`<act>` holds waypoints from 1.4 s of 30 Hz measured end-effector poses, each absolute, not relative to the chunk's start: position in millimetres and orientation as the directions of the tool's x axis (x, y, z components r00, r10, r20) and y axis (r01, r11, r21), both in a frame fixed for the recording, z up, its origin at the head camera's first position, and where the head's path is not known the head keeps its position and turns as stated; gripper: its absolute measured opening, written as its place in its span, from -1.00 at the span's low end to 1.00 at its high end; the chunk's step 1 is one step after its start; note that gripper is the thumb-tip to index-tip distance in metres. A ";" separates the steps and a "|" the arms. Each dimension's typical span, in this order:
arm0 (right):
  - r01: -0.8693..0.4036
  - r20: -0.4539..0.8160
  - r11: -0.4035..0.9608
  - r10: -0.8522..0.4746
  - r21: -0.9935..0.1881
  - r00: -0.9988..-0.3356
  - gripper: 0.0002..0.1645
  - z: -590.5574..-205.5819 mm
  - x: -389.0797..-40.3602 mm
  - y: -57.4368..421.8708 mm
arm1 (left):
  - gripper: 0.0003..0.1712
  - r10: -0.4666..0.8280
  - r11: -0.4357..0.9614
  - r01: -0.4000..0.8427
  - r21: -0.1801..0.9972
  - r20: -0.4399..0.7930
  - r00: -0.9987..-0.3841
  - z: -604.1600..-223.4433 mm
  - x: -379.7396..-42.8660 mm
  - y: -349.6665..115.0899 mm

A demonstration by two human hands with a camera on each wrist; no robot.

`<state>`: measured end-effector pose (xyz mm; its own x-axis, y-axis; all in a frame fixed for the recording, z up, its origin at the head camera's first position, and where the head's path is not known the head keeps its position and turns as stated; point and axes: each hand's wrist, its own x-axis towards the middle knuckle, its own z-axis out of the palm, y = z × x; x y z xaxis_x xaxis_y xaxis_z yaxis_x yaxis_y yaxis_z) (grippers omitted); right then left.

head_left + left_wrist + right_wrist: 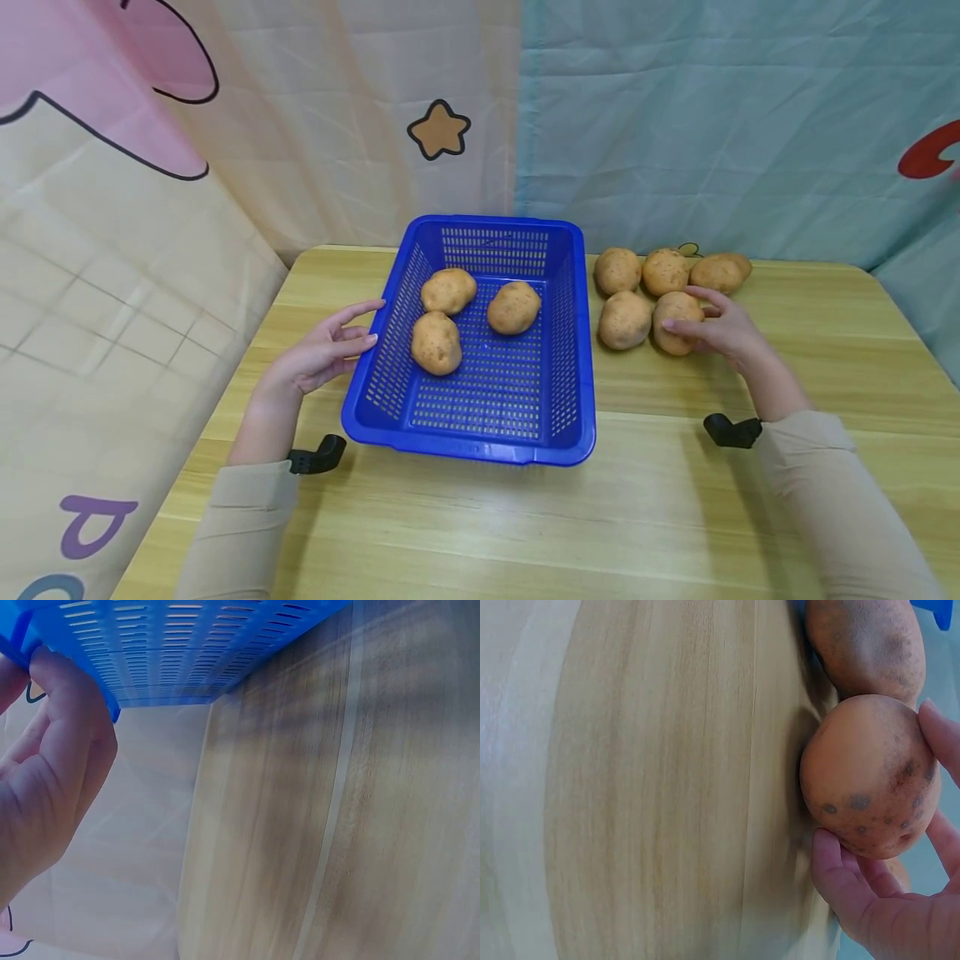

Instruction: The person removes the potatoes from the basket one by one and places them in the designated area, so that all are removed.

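A blue plastic basket [480,446] with slotted walls stands on the table with three potatoes inside: one at upper left [448,291], one at lower left [437,343] and one to the right [513,307]. My left hand [324,350] grips the basket's left rim with thumb and fingers; the left wrist view shows its fingers [71,697] at the rim. My right hand [716,327] holds a potato [870,776] between thumb and fingers, in the front row of the group right of the basket. That potato touches a neighbouring potato [866,649].
Beside the held potato lies another front-row potato [626,320]. Behind them sit three more: left [617,272], middle [665,272] and right [720,273]. A printed curtain [675,125] hangs behind the wooden table [450,533]. Black wrist mounts [318,456] stick out from both forearms.
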<state>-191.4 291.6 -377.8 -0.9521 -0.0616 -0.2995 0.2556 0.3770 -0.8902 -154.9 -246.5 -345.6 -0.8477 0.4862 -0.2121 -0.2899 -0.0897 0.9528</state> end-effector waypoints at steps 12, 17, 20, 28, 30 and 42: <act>0.257 -0.308 0.401 -0.068 -0.879 -0.949 -0.01 -380.2 -192.9 291.9 | -0.40 0.472 -0.101 -0.315 0.944 -0.233 -0.850 -346.2 -154.3 -246.5; 0.249 -0.303 0.395 -0.078 -0.884 -0.950 0.01 -382.8 -194.9 294.0 | -0.37 0.457 -0.112 -0.339 0.934 -0.255 -0.852 -345.6 -153.4 -245.7; 0.262 -0.305 0.381 -0.058 -0.887 -0.951 0.01 -386.8 -197.1 296.9 | -0.35 0.451 -0.122 -0.351 0.928 -0.263 -0.853 -345.4 -153.4 -245.1; 0.225 -0.267 0.367 -0.069 -0.903 -0.961 -0.05 -376.1 -192.5 300.7 | -0.37 0.446 -0.117 -0.361 0.925 -0.276 -0.852 -344.0 -154.9 -241.4; 0.229 -0.269 0.358 -0.063 -0.905 -0.961 -0.08 -371.1 -192.5 301.4 | -0.37 0.442 -0.117 -0.364 0.924 -0.280 -0.852 -343.4 -155.2 -240.9; 0.231 -0.271 0.352 -0.068 -0.907 -0.960 -0.10 -338.2 -194.4 299.2 | -0.35 0.424 -0.111 -0.372 0.921 -0.295 -0.856 -341.8 -154.8 -240.4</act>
